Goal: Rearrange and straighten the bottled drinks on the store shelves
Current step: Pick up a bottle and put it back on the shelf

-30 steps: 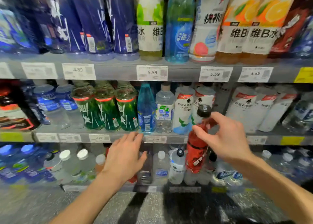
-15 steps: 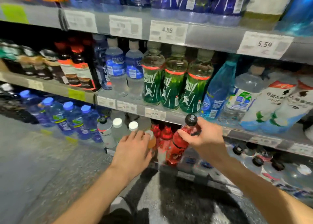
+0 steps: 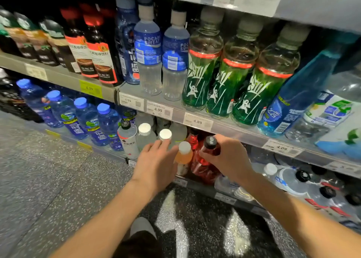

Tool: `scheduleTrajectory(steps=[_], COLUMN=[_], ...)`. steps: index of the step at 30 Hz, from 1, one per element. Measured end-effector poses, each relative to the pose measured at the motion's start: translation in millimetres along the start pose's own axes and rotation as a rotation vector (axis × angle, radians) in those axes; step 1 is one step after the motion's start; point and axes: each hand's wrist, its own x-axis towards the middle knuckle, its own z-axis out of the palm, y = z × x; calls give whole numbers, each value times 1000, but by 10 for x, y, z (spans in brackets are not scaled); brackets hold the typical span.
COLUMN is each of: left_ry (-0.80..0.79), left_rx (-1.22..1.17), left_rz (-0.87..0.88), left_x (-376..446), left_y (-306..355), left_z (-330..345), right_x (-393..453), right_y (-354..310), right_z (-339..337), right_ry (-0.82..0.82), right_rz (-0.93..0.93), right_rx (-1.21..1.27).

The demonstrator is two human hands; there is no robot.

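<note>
Lower now than half a second ago, the red bottle (image 3: 203, 165) has come down from the edge of the middle shelf to the front of the bottom shelf, and both hands have dropped with it. Speckled grey floor (image 3: 48, 179) fills the left and foreground, darkening to glossy black with white glare under the arms. On the far left of the middle shelf (image 3: 230, 128) stand dark bottles with orange-and-white labels (image 3: 97, 60), then two Pocari Sweat bottles (image 3: 148, 50), three green-labelled bottles (image 3: 224, 72) and a tilted blue bottle (image 3: 297, 99), with price tags reading 4.99 and 4.89 along the shelf lip. Below, the bottom shelf holds a row of blue-capped bottles (image 3: 86, 119) on the left, then white-capped clear ones (image 3: 145, 134). The left hand (image 3: 156, 166) reaches in palm down, fingers (image 3: 166, 146) loosely spread and slightly curled, resting against an orange bottle with a white cap (image 3: 183, 154); whether it actually grips that bottle cannot be told. Just beside it on the right, the right hand (image 3: 228, 158) wraps its fingers round the neck of the red bottle under its black cap (image 3: 210, 141), holding it upright among other red bottles (image 3: 192, 139). Further right lie clear bottles with black and white caps (image 3: 289, 179).
</note>
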Motion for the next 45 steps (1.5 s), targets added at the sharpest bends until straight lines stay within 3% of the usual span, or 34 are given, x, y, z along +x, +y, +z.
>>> scheduleTrajectory(steps=[5, 13, 23, 35, 45], left_ry=[69, 106, 74, 82, 80], left_rx=[73, 70, 27, -11, -49], left_rz=[16, 15, -14, -5, -30], left_x=[-11, 62, 100, 80, 45], left_y=[-43, -60, -88, -122, -146], left_z=[155, 183, 177, 151, 55], right_x=[36, 86, 159, 224, 160], right_y=[-35, -42, -31, -41, -119], right_z=[147, 303, 368, 307, 246], right_ry=[-30, -317, -327, -527, -529], right_rz=[-32, 75, 107, 92, 140], right_rx=[-127, -181, -150, -202, -206])
